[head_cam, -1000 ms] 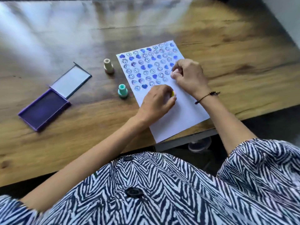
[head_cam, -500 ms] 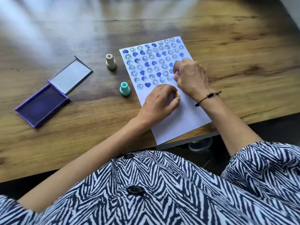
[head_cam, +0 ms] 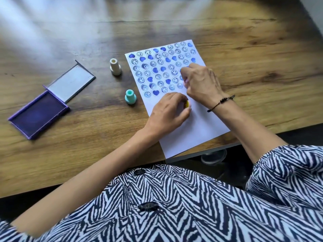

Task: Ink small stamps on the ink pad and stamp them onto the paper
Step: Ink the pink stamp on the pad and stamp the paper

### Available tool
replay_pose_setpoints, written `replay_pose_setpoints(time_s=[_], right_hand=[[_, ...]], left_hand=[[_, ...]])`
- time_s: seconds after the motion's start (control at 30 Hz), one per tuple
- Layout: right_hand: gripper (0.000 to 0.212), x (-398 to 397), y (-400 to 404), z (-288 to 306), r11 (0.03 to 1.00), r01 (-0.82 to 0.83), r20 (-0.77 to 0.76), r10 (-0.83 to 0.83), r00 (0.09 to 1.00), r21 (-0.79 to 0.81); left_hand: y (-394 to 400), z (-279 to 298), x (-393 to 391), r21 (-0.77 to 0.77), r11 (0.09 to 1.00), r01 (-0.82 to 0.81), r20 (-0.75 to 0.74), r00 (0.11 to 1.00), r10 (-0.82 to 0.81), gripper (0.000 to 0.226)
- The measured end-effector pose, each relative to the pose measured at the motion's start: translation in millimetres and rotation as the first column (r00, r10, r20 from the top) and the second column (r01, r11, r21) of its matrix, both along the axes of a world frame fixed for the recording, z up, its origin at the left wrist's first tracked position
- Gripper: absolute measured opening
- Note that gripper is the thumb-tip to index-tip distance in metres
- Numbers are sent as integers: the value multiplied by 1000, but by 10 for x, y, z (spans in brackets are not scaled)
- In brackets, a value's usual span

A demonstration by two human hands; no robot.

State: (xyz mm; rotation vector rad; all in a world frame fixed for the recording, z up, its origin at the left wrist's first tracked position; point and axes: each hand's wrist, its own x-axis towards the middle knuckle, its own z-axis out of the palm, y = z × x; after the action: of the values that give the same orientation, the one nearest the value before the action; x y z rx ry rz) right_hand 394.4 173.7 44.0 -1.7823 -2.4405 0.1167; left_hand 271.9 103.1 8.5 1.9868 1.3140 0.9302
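Observation:
A white paper (head_cam: 201,123) lies tilted on the wooden table, its upper half covered with several rows of blue hearts and smiley prints. My left hand (head_cam: 167,112) is closed on a small yellow stamp (head_cam: 187,103), held down on the paper just below the last printed row. My right hand (head_cam: 202,84) rests on the paper's right side with its fingers curled; what is under them is hidden. The purple ink pad (head_cam: 37,112) lies open at the left with its lid (head_cam: 71,82) flat behind it.
A cream stamp (head_cam: 115,67) and a teal stamp (head_cam: 130,96) stand upright just left of the paper. The paper's near corner hangs over the table's front edge (head_cam: 197,152). My striped sleeves fill the bottom of the view.
The view has shifted a little. Both hands stay in nearly the same places on the paper, the left one still pressing the yellow stamp.

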Motion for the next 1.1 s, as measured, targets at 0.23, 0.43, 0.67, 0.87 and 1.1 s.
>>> replay_pose_setpoints(time_s=[0.23, 0.43, 0.67, 0.87, 1.1], right_hand=[[15, 117, -4, 43, 990, 103, -249, -125, 960, -100], [20, 269, -169, 134, 880, 311, -746, -470, 472, -358], [14, 179, -513, 264, 866, 52, -841, -496, 217, -497], [10, 2, -705, 306, 893, -12, -862, -431, 266, -450], [7, -89, -738, 286, 915, -1, -865, -382, 325, -404]], left_hand=[[0, -12, -7, 32, 999, -9, -6, 1000, 10, 23], [-12, 33, -22, 2, 999, -35, 63, 997, 35, 19], [14, 89, -118, -317, 948, -34, 432, 885, 176, 18], [-72, 140, -171, -343, 939, 21, 551, 814, 184, 20], [-103, 247, -214, -346, 938, -7, 582, 783, 221, 16]])
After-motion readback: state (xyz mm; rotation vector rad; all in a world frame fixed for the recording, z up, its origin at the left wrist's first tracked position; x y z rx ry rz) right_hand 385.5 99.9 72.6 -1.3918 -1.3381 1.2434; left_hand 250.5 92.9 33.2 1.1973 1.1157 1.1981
